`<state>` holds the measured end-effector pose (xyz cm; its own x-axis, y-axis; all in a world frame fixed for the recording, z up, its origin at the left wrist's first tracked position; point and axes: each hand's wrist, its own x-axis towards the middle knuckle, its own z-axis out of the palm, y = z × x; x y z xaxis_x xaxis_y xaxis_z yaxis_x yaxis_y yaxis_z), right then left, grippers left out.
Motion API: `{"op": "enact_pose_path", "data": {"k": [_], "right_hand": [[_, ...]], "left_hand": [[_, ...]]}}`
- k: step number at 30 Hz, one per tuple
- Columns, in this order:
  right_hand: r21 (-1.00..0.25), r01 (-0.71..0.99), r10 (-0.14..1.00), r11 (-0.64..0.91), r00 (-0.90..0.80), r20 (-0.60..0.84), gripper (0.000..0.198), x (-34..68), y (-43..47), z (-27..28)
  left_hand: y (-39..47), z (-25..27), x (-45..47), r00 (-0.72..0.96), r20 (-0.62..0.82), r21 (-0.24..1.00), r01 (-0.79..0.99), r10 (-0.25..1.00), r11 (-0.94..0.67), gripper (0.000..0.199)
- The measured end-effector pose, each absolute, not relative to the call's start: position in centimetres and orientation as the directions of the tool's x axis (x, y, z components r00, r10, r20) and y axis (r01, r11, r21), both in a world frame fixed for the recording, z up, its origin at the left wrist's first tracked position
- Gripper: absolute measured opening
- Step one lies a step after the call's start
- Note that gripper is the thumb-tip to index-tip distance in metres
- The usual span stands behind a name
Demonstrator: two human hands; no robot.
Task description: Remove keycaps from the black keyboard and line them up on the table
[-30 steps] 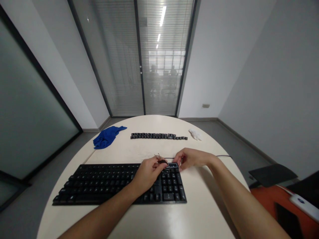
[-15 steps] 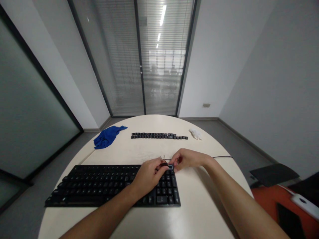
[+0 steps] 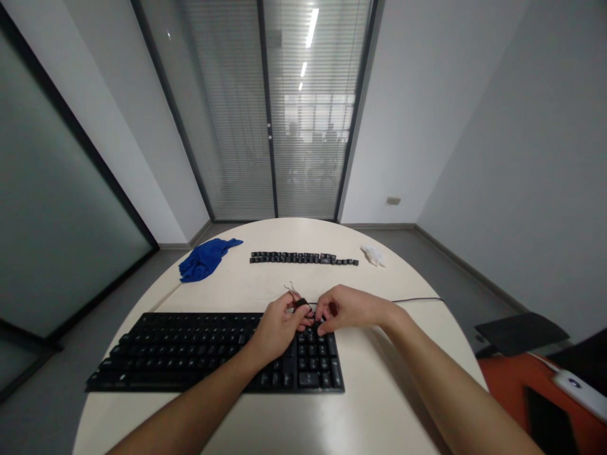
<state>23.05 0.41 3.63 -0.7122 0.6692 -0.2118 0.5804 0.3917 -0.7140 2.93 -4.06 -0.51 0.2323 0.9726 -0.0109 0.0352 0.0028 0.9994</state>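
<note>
- One black keyboard (image 3: 184,354); one wire keycap puller (image 3: 302,303) with two thin prongs visible; one strip of loose keycaps (image 3: 303,258), mostly two rows deep, the caps too small to count surely; one blue cloth (image 3: 203,260); one crumpled white wad (image 3: 373,255); one thin cable (image 3: 420,299); all on one pale table (image 3: 379,385)
- Left hand (image 3: 279,325) reaches in from the lower left, back upward, thumb and fingers pinching the puller's black handle; prongs aim up and away from the person
- Right hand (image 3: 348,308) comes from the lower right, wrist bent inward, fingers curled with thumb low; whether they pinch anything I cannot tell
- Keyboard lies under both hands, stretching mostly leftward; the hands nearly meet above its far right corner; loose keycaps sit well beyond them
</note>
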Motion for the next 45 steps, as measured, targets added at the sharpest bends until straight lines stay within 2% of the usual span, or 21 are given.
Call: {"op": "enact_pose_path", "data": {"k": [3, 6, 9, 12, 16, 21, 24, 28, 31, 34, 39, 45], "right_hand": [[-0.75, 0.531, 0.669, 0.395, -0.726, -0.161, 0.027, 22.8, 0.3, 3.6], [-0.794, 0.444, 0.686, 0.416, -0.726, -0.047, 0.03, 22.7, 0.2, 3.9], [-0.745, 0.425, 0.677, 0.514, -0.734, 0.048, 0.025, 22.6, 0.0, 4.4], [-0.664, 0.453, 0.658, 0.595, -0.749, 0.079, 0.019, 22.5, -0.1, 4.7], [-0.623, 0.443, 0.635, 0.645, -0.764, 0.115, 0.018, 22.4, -0.1, 4.8], [-0.698, 0.379, 0.648, 0.608, -0.744, 0.161, 0.021, 22.3, -0.1, 4.9], [-0.772, 0.377, 0.756, 0.512, -0.625, 0.196, 0.024, 23.4, 0.7, 4.7], [-0.853, 0.343, 0.9, 0.393, -0.333, 0.281, 0.034, 26.8, 3.4, 2.9], [-0.799, 0.496, 0.935, 0.341, -0.089, 0.343, 0.034, 29.9, 5.6, 0.7], [-0.712, 0.674, 0.933, 0.199, 0.091, 0.347, 0.033, 32.1, 6.8, -1.1], [-0.667, 0.74, 0.921, 0.086, 0.196, 0.336, 0.032, 33.5, 7.3, -2.4], [-0.634, 0.771, 0.919, 0.05, 0.214, 0.332, 0.028, 33.4, 8.1, -3.3]], "left_hand": [[-4.0, -0.2, 2.9, 0.185, -0.014, 1.0, -0.005, 0.983, 0.016, 0.03], [-3.9, 0.1, 2.8, 0.106, -0.036, 0.998, -0.041, 0.994, 0.041, 0.033], [-3.6, 0.3, 2.8, 0.043, -0.052, 0.996, -0.065, 0.998, 0.055, 0.035], [-3.4, 0.3, 2.8, 0.021, -0.049, 0.996, -0.07, 0.999, 0.05, 0.035], [-3.6, 0.2, 2.8, 0.029, -0.029, 0.998, -0.058, 0.999, 0.03, 0.034], [-3.8, 0.3, 2.9, 0.053, -0.021, 0.999, -0.045, 0.998, 0.023, 0.033], [-3.8, 0.4, 3.0, 0.052, -0.037, 0.998, -0.044, 0.998, 0.039, 0.032], [-3.9, 0.5, 3.0, 0.054, -0.062, 0.997, -0.04, 0.997, 0.064, 0.031], [-3.9, 0.5, 3.0, 0.07, -0.068, 0.997, -0.042, 0.995, 0.071, 0.033], [-3.9, 0.2, 2.9, 0.093, -0.072, 0.996, -0.04, 0.993, 0.076, 0.034], [-4.0, 0.0, 3.0, 0.103, -0.084, 0.995, -0.051, 0.991, 0.089, 0.035], [-4.2, 0.3, 3.0, 0.1, -0.087, 0.994, -0.06, 0.991, 0.093, 0.037]]}}
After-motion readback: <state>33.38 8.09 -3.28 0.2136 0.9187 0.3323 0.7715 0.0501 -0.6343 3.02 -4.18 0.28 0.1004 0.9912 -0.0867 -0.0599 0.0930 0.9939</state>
